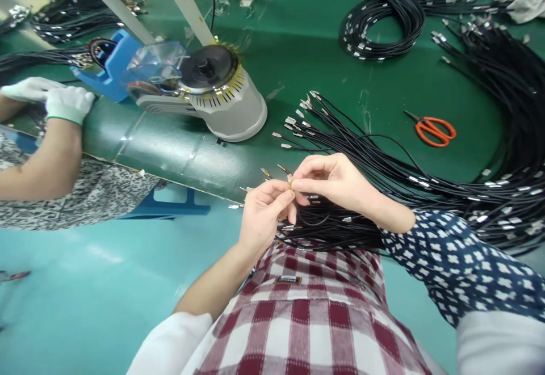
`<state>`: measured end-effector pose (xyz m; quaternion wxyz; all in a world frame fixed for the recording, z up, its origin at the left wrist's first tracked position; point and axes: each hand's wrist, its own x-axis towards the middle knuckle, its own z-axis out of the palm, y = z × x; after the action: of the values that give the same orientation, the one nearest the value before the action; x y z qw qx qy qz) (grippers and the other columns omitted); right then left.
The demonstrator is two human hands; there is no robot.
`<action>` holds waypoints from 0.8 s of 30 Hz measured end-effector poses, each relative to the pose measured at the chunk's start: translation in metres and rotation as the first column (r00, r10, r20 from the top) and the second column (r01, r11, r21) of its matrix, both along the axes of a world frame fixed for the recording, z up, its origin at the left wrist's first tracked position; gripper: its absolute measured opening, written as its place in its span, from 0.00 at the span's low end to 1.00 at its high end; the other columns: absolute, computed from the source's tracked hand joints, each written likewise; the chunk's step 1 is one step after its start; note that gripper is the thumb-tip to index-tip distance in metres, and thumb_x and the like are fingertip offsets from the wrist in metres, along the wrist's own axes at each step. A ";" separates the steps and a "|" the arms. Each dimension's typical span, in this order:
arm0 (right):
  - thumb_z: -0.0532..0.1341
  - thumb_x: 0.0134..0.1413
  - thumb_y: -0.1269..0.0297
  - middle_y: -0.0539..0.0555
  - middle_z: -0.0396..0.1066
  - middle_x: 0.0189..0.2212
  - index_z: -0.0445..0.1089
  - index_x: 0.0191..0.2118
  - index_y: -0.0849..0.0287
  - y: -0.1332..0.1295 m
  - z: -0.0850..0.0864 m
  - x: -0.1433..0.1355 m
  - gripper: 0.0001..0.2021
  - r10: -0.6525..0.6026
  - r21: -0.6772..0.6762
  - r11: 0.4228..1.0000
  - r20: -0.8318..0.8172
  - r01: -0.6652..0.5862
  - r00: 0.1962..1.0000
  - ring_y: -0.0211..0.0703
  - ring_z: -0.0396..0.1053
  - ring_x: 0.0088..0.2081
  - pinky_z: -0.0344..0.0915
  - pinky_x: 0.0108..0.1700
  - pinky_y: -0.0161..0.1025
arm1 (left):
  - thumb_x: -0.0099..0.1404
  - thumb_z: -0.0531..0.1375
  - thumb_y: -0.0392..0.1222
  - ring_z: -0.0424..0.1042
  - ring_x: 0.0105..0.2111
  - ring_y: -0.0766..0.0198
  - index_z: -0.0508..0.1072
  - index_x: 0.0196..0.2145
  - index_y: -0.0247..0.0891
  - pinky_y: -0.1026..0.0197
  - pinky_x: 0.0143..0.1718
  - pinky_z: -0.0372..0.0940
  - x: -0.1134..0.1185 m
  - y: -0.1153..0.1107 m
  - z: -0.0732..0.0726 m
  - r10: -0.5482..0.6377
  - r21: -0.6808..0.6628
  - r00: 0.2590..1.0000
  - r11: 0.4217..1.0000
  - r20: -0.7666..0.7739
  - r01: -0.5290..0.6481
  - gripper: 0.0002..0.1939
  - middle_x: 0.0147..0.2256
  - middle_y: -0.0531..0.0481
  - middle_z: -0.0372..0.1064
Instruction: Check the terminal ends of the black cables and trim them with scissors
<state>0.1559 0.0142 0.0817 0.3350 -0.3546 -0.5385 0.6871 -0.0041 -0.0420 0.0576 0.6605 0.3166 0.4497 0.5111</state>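
My left hand (264, 213) and my right hand (340, 181) meet over the bench's front edge. Thumb and fingers of both pinch a small connector end of a black cable (290, 178), with something yellowish on it; the fingers cover most of it. Under and beside my hands lies a bundle of black cables (332, 230) on the front edge and against the checked apron (315, 318). More black cables (361, 145) with silver connector ends spread over the bench just behind my right hand.
A grey round tape dispenser (234, 102) with yellow pieces round its rim stands left, beside a blue tape holder (114, 68). Orange-handled scissors (434, 131) lie right. Coiled cables (383, 34) lie behind. A co-worker's gloved hands (68, 102) rest at far left.
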 end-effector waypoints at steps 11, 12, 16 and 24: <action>0.66 0.52 0.58 0.48 0.70 0.23 0.73 0.32 0.63 0.010 -0.017 0.004 0.11 -0.100 -0.004 0.995 0.162 0.102 0.982 0.32 0.65 0.23 0.63 0.29 0.33 | 0.58 0.69 0.46 0.65 0.15 0.73 0.74 0.30 0.33 0.69 0.18 0.58 -0.005 0.011 -0.006 -0.127 -0.098 0.984 0.985 0.125 0.139 0.13 0.26 0.49 0.75; 0.65 0.53 0.57 0.49 0.71 0.24 0.74 0.33 0.63 0.010 -0.016 0.003 0.12 -0.094 0.013 0.996 0.148 0.093 0.985 0.33 0.65 0.24 0.64 0.30 0.34 | 0.58 0.68 0.47 0.65 0.16 0.73 0.74 0.30 0.33 0.68 0.18 0.58 -0.005 0.012 -0.006 -0.132 -0.100 0.984 0.985 0.116 0.144 0.13 0.26 0.49 0.75; 0.67 0.53 0.55 0.50 0.71 0.24 0.74 0.32 0.61 0.005 -0.011 -0.006 0.12 -0.063 0.099 0.994 0.095 0.054 0.993 0.36 0.67 0.26 0.66 0.31 0.36 | 0.60 0.67 0.48 0.65 0.16 0.73 0.72 0.29 0.32 0.69 0.18 0.56 -0.005 0.010 -0.009 -0.143 -0.067 0.988 0.987 0.064 0.147 0.15 0.27 0.48 0.75; 0.57 0.64 0.61 0.54 0.75 0.38 0.77 0.40 0.58 0.022 -0.026 0.008 0.11 -0.060 0.477 0.849 0.512 -0.226 0.857 0.40 0.72 0.36 0.66 0.38 0.38 | 0.64 0.63 0.52 0.69 0.14 0.69 0.70 0.32 0.33 0.69 0.15 0.57 -0.016 0.001 -0.019 -0.117 -0.059 0.980 0.992 -0.162 0.109 0.16 0.23 0.48 0.74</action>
<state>0.1638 0.0362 0.0560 0.2331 -0.3941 -0.7882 0.4111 -0.0202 -0.0407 0.0381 0.6568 0.3662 0.4967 0.4333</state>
